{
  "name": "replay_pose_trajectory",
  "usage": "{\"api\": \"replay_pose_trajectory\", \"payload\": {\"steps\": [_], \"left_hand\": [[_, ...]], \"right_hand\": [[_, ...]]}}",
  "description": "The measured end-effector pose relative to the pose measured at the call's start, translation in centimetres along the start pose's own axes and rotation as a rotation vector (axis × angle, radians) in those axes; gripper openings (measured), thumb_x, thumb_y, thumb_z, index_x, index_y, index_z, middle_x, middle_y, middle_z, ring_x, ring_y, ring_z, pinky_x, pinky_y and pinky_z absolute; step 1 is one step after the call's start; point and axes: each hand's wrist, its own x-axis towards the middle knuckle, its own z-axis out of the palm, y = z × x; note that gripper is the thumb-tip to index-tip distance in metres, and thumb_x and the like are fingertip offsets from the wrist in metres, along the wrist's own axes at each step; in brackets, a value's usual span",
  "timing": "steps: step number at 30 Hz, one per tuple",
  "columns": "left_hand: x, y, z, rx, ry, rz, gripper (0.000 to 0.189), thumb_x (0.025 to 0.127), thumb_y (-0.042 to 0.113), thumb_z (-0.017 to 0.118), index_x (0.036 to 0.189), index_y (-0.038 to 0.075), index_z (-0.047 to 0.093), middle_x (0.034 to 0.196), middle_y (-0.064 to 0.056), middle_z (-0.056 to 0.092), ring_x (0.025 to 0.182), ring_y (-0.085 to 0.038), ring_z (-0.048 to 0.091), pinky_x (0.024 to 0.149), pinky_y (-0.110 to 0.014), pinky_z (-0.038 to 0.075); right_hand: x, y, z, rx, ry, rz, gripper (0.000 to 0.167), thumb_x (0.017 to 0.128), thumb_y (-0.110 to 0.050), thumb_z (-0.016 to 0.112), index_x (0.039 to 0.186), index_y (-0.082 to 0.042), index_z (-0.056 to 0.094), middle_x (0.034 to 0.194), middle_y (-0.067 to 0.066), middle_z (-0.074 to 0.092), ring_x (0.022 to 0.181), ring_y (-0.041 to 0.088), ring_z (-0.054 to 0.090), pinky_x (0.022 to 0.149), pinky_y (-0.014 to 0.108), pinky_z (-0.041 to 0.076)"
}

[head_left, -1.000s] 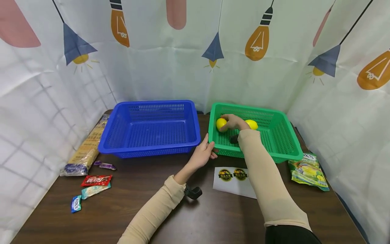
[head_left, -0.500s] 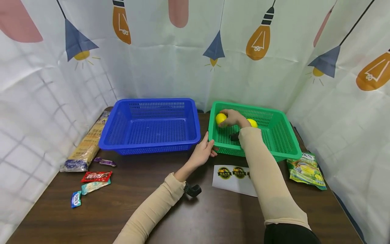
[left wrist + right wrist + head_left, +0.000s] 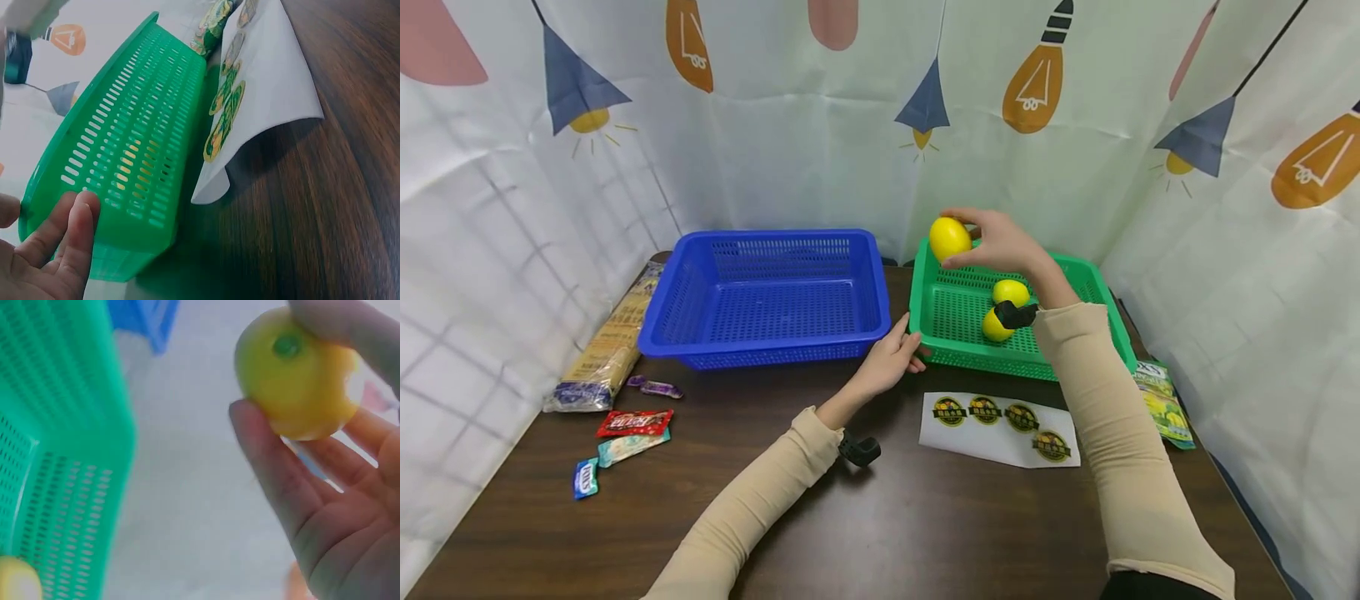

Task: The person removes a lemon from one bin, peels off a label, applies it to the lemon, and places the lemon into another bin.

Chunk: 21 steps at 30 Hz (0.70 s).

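My right hand (image 3: 1003, 242) grips a yellow lemon (image 3: 950, 239) between thumb and fingers, above the back left of the green basket (image 3: 992, 365). A green stem end shows on this lemon (image 3: 294, 375) in the right wrist view. Two more lemons lie in the basket: one (image 3: 1011, 292) towards the back, the other (image 3: 995, 327) partly behind the black wrist camera. My left hand (image 3: 887, 362) holds the basket's near left corner. In the left wrist view its thumb is at the rim, with the fingers (image 3: 81, 225) against the slotted outer wall.
A blue basket (image 3: 767, 346) stands left of the green one. A white sheet of round stickers (image 3: 1000, 446) lies in front. Small wrapped sweets (image 3: 636, 422) and a long yellow packet (image 3: 606, 358) are at the left, a green bag (image 3: 1165, 404) at the right.
The right hand has lifted the lemon up out of the green basket, uncovering the two other lemons. The left hand has stayed at the basket corner.
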Motion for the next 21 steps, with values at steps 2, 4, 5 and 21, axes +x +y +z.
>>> {"api": "replay_pose_trajectory", "payload": {"steps": [2,4,5,21], "left_hand": [[-0.1,0.1,-0.2,0.013,-0.019,-0.006,0.058,0.110,0.026,0.035,0.161,0.012,0.010,0.118,-0.027,0.069,0.094,-0.041,0.070,0.089,-0.053,0.057],[-0.2,0.0,-0.3,0.020,-0.038,-0.014,0.061,0.110,0.028,0.034,0.161,0.011,0.006,0.120,-0.027,0.068,0.098,-0.044,0.069,0.091,-0.053,0.056],[-0.2,-0.1,-0.4,0.020,-0.047,-0.019,0.062,0.110,0.029,0.034,0.161,0.011,0.004,0.121,-0.026,0.067,0.099,-0.045,0.068,0.092,-0.053,0.056],[-2.5,-3.0,-0.6,0.269,-0.179,0.011,0.042,0.104,0.032,0.051,0.135,0.005,0.059,0.100,-0.015,0.075,0.077,-0.022,0.072,0.065,-0.028,0.057]], "right_hand": [[-1.5,-0.8,0.1,0.000,0.029,-0.069,0.078,0.082,-0.031,0.081,0.150,-0.022,0.044,0.150,0.007,0.051,0.123,0.035,0.061,0.094,0.047,0.055],[-3.3,-1.4,0.6,0.019,0.049,-0.128,0.076,0.081,-0.027,0.082,0.148,-0.021,0.047,0.144,0.007,0.057,0.116,0.032,0.065,0.090,0.046,0.058],[-4.3,-1.7,1.0,0.033,0.052,-0.156,0.075,0.081,-0.026,0.083,0.147,-0.019,0.048,0.141,0.007,0.059,0.112,0.031,0.066,0.088,0.045,0.060],[-15.9,1.4,15.9,0.141,-0.233,-0.244,0.075,0.076,-0.037,0.085,0.142,-0.020,0.053,0.135,0.001,0.064,0.106,0.008,0.061,0.081,0.023,0.057]]}}
